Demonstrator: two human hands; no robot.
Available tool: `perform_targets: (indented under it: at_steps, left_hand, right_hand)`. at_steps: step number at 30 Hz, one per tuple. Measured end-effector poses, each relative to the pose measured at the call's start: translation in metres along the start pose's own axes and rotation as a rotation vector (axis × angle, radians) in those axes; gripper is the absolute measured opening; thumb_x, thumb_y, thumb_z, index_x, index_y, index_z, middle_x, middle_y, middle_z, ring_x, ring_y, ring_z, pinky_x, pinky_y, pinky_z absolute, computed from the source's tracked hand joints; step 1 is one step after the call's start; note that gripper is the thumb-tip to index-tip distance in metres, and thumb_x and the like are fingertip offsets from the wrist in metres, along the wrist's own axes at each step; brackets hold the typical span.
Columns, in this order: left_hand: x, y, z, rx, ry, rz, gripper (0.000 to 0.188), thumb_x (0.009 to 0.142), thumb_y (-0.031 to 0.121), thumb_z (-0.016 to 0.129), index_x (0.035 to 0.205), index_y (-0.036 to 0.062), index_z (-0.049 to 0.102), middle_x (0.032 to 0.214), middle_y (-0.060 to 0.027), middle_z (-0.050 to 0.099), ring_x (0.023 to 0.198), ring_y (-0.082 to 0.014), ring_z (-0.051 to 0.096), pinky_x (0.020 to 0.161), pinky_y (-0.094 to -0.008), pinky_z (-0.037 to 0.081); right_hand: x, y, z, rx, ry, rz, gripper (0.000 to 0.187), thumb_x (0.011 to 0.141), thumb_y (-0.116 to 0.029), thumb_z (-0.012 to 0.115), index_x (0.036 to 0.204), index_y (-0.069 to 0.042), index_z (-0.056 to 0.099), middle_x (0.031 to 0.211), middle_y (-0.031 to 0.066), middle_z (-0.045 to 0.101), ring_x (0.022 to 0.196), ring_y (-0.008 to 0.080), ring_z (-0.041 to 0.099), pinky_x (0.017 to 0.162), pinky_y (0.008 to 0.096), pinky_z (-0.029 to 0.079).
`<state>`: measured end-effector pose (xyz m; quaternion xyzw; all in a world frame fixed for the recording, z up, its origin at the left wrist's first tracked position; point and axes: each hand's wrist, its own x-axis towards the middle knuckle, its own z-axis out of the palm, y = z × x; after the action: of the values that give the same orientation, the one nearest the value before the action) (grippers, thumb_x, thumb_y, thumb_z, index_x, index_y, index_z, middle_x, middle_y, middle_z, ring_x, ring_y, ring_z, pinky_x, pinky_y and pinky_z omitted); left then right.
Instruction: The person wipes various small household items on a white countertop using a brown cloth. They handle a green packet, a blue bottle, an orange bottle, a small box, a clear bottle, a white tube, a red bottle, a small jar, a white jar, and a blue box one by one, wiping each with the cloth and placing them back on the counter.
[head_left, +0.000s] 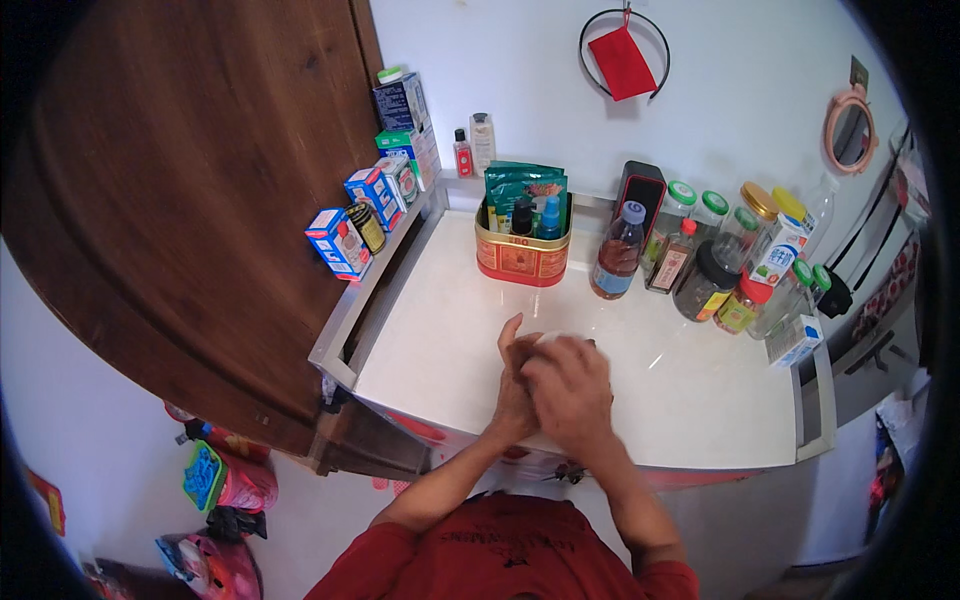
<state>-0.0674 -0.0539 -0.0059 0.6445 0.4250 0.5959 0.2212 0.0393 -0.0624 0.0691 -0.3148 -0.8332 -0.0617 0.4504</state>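
Note:
Both of my hands meet over the front part of the white tabletop [430, 340]. My left hand [513, 395] is on the near left, its thumb pointing up and its other fingers mostly covered. Across it lies my right hand [572, 390], back upward, fingers bent and slightly blurred. A sliver of something whitish [552, 338] peeks out past the knuckles; the hands hide the rest, so its kind cannot be told. Beyond the hands stands a red and gold tin [522, 262] with green packets [525, 182] and a blue spray bottle [550, 218] inside.
A bottle of brown liquid [618, 250] stands right of the tin, before a dark speaker [640, 190]. Several lidded jars crowd the right side, near a small carton [795, 340]. Boxes [340, 243] line the left rail. A brown wooden door [200, 200] borders the table's left.

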Motion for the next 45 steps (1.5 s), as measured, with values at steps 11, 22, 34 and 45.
perform_targets:
  at_steps: [11,22,34,45]
  left_hand:
    - [0.006,0.023,-0.001,-0.217,-0.035,-0.049,0.115,0.057,0.007,0.086,0.142,0.0069,0.009,0.134,-0.0155,0.033,0.122,-0.0264,0.042,0.102,-0.0394,0.037]
    - [0.012,0.037,-0.015,-0.575,-0.026,-0.254,0.095,0.062,-0.004,0.078,0.136,0.0099,0.022,0.130,-0.0141,0.039,0.118,-0.0212,0.045,0.097,-0.0335,0.043]
    - [0.008,0.029,-0.013,-0.828,0.293,-0.286,0.073,0.081,0.019,0.071,0.137,0.0120,0.024,0.126,-0.0124,0.046,0.116,-0.0221,0.048,0.099,-0.0351,0.042]
    - [0.012,0.061,0.022,-0.719,0.314,-0.169,0.104,0.062,0.049,0.084,0.138,0.0107,0.023,0.130,-0.0199,0.046,0.121,-0.0263,0.046,0.101,-0.0380,0.042]
  right_hand:
    - [0.059,0.060,-0.007,0.694,-0.548,0.675,0.020,0.088,-0.015,0.053,0.090,0.002,0.062,0.079,0.0062,0.063,0.067,0.0146,0.061,0.061,0.0290,0.051]
    - [0.002,0.030,0.001,0.848,0.107,0.684,0.026,0.094,-0.019,0.049,0.110,0.001,0.057,0.103,0.0163,0.057,0.100,0.0234,0.057,0.092,0.0334,0.043]
    - [-0.049,0.002,0.016,0.734,-0.070,0.559,0.050,0.092,-0.005,0.043,0.139,0.002,0.029,0.105,0.0180,0.060,0.093,0.0283,0.061,0.082,0.0317,0.047]
    - [-0.008,0.030,-0.032,1.755,-0.188,1.353,0.038,0.096,-0.030,0.041,0.122,-0.003,0.049,0.077,0.0052,0.055,0.063,0.0169,0.055,0.058,0.0296,0.050]
